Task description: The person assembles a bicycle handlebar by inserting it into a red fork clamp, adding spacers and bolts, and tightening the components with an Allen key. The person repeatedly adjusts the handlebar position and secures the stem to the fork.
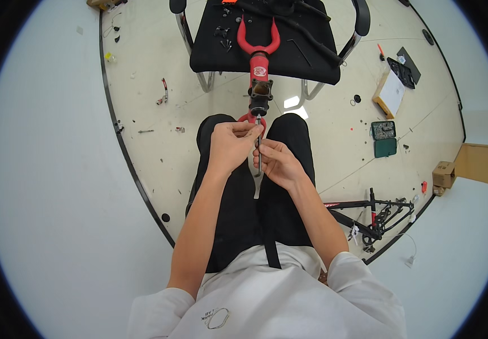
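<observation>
A red bicycle fork rests with its two legs on the seat of a black chair, its other end pointing toward me. A dark handlebar stem is on that end. Just below it, between my knees, my left hand pinches at the tip of a long dark hex key, next to a small metal piece at the stem's end. My right hand has its fingers closed round the key's shaft, above its bent lower end. Fingers partly hide the contact point. Another red part shows behind my fingers.
The black chair holds small bolts, a thin hex key and dark tubing. On the floor at right lie a green case of small parts, a white-topped box and a black bicycle frame. Small parts are scattered at left.
</observation>
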`<move>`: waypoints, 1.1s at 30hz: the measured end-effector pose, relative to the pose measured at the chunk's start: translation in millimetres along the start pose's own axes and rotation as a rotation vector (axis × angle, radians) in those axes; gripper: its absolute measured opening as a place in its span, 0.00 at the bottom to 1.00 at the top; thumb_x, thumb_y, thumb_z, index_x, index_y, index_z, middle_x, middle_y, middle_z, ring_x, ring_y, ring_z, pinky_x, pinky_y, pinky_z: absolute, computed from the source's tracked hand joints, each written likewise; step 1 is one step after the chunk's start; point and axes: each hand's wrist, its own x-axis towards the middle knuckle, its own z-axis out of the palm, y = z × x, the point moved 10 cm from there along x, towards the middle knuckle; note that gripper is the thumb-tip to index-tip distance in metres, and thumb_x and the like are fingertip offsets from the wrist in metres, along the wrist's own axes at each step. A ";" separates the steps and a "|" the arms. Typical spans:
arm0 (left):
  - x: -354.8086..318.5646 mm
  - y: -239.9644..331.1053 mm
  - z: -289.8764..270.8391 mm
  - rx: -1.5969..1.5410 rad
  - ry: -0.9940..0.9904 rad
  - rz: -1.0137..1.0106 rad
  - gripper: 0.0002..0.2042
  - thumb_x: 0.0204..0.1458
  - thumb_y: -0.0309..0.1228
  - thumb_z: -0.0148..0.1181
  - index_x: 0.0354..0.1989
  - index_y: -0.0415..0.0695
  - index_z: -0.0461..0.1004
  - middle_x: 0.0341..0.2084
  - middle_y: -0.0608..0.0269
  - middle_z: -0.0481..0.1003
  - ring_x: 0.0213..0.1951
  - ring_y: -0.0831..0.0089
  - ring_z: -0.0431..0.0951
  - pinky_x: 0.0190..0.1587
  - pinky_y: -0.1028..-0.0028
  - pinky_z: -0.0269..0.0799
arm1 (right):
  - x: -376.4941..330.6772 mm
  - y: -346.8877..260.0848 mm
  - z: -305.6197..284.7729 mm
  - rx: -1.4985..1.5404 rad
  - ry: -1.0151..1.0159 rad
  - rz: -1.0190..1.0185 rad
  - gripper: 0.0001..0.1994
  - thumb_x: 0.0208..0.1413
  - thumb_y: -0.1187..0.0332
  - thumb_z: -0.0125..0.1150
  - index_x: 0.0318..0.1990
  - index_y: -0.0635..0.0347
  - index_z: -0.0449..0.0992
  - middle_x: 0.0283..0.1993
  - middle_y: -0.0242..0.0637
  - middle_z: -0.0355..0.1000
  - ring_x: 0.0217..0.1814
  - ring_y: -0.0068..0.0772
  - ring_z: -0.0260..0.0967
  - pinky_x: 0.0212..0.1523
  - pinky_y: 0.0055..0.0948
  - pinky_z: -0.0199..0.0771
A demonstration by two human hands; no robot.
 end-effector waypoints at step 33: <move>-3.2 -15.4 27.5 -0.423 -0.336 -0.222 0.15 0.65 0.25 0.54 0.54 0.25 0.73 0.42 0.47 0.80 0.43 0.63 0.84 0.46 0.70 0.82 | -21.8 6.4 17.2 -0.137 -0.005 0.122 0.16 0.63 0.67 0.62 0.52 0.72 0.76 0.46 0.50 0.79 0.47 0.43 0.80 0.57 0.43 0.78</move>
